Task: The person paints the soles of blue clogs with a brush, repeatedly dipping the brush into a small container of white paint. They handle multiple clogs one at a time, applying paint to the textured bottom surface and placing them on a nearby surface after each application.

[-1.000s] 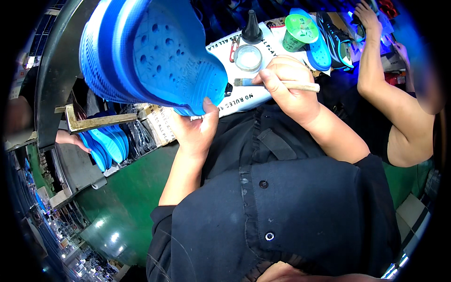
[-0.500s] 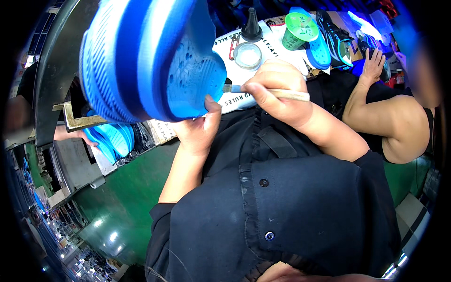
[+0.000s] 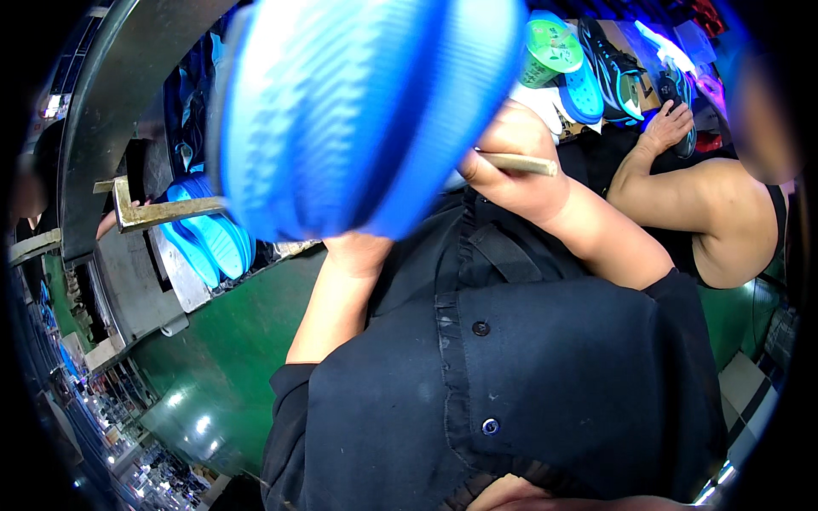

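Note:
A thick blue shoe sole (image 3: 341, 111) with ridged sides fills the upper middle of the view, blurred by motion. From below, my left hand (image 3: 360, 252) supports it; the fingers are hidden behind the sole. Close by its right side, my right hand (image 3: 520, 149) is closed round a brush (image 3: 524, 163) with a pale wooden handle. Only the handle end shows, since the sole and hand cover the bristles. I cannot tell whether the brush touches the sole.
Several light blue soles (image 3: 209, 243) lie at left by a worn metal bracket (image 3: 170, 213). On the right stand a green cup (image 3: 550, 55), another blue sole (image 3: 583, 92) and a black sneaker (image 3: 607, 68). A co-worker's hand (image 3: 669, 126) rests near another shoe.
The sole has swung right and turned, so its perforated inside no longer shows. It now covers the brush tip, round jar and black cone. Another person's hand at left has drawn back from the soles.

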A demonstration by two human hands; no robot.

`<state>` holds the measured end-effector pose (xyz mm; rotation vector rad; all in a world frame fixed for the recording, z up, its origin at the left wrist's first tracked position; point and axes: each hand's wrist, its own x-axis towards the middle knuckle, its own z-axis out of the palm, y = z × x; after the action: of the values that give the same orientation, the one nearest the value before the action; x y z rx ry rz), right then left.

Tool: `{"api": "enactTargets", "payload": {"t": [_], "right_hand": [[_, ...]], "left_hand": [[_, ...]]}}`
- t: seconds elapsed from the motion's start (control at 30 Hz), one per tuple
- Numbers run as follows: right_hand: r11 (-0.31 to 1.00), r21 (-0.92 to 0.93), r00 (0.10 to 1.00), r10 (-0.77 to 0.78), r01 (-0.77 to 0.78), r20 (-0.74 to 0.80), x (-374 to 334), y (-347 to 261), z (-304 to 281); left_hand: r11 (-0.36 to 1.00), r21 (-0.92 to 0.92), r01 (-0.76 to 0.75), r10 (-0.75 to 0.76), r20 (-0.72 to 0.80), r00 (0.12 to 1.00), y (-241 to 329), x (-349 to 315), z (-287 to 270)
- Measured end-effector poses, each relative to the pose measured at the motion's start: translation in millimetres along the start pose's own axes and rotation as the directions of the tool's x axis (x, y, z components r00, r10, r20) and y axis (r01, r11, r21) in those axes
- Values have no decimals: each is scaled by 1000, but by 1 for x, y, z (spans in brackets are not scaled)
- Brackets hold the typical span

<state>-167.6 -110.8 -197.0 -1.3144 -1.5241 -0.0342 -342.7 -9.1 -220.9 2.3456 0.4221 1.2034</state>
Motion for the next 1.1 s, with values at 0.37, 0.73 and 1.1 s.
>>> {"api": "enactTargets", "payload": {"t": [0.37, 0.73, 1.1], "right_hand": [[996, -51, 997, 71, -70, 22, -7, -6, -18], [707, 459, 744, 654, -538, -136, -43, 14, -38], [687, 415, 699, 699, -597, -152, -48, 16, -38]], "left_hand": [[1000, -12, -2, 2, -27, 1000, -4, -5, -2], [85, -695, 714, -811, 368, 454, 10, -4, -11], [-399, -701, 592, -762, 612, 211, -14, -16, -7]]}}
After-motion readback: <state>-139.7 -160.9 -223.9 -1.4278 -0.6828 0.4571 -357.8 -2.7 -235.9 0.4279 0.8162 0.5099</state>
